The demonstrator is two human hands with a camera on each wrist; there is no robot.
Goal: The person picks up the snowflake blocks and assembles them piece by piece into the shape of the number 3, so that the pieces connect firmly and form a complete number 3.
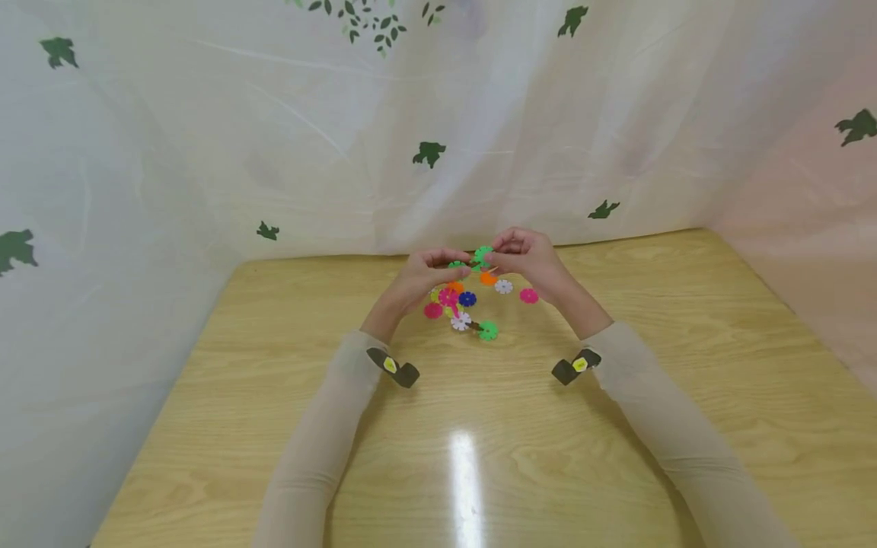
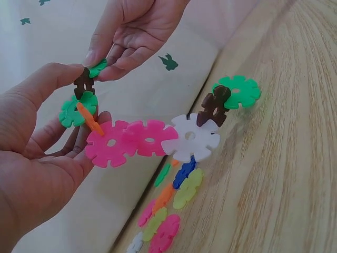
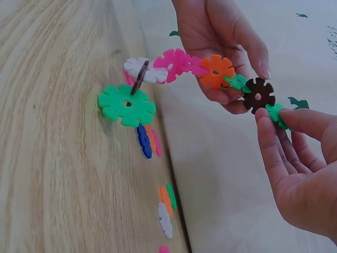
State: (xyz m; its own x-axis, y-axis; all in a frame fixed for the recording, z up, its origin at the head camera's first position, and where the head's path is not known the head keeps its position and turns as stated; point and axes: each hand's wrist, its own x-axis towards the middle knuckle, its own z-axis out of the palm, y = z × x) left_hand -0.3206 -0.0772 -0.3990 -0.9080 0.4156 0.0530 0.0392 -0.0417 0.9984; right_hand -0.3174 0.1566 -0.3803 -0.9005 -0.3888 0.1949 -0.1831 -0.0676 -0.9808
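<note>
Discs linked into a chain (image 2: 151, 138) of nine hang between the hands and over the tabletop (image 1: 205, 396). The left hand (image 1: 419, 278) grips it near the upper brown disc (image 3: 259, 96); the right hand (image 1: 530, 259) pinches the green disc (image 3: 276, 114) at the upper end. That disc meets the brown one, but whether it sits fully in the slot cannot be told. Beyond it, the joins down to the lower green disc (image 3: 126, 105) look made. Loose pieces lie below, including a blue disc (image 2: 184, 172), a white disc (image 1: 503, 286) and a pink disc (image 1: 529, 296), so linking seems well under way, probably unfinished.
</note>
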